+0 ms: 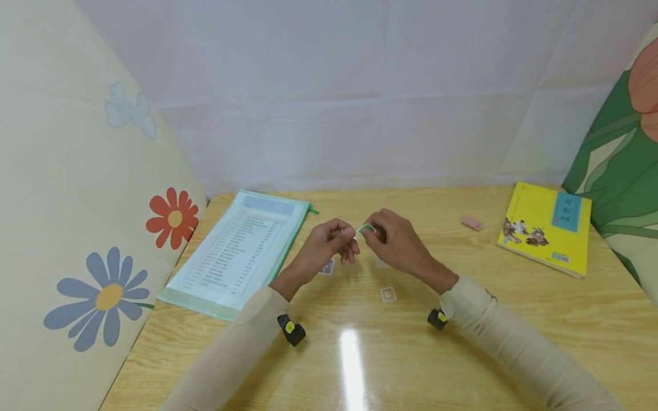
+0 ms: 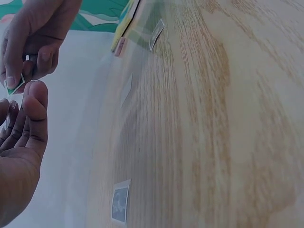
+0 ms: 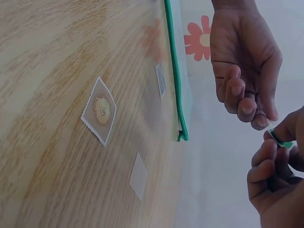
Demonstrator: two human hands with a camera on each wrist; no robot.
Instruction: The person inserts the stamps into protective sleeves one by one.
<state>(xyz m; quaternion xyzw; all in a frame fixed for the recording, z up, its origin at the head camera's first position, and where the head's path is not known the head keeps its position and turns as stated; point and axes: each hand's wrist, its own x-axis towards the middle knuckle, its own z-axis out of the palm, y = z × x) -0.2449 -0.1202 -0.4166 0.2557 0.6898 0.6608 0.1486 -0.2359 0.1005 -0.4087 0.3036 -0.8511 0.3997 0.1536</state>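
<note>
Above the yellow-brown wooden counter [image 1: 319,371], a small white-edged green square [image 1: 367,228] is pinched by the right hand [image 1: 397,240], a thin whitish piece [image 2: 6,122] by the left hand [image 1: 325,244], fingers curled on both.

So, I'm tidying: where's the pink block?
In the head view, the pink block lies toward the right of the table, just left of the yellow book.

we see a wood-grain desk [image 1: 390,354] with a bright streak of light [image 1: 352,365] on its top. behind it we see a pale, creased backdrop [image 1: 329,103]; at left, a cream panel [image 1: 61,194] with a butterfly [image 1: 131,114], a red flower [image 1: 175,218] and a blue flower [image 1: 109,297]; at right, green leaves [image 1: 624,165] and orange petals [image 1: 645,80].
</note>
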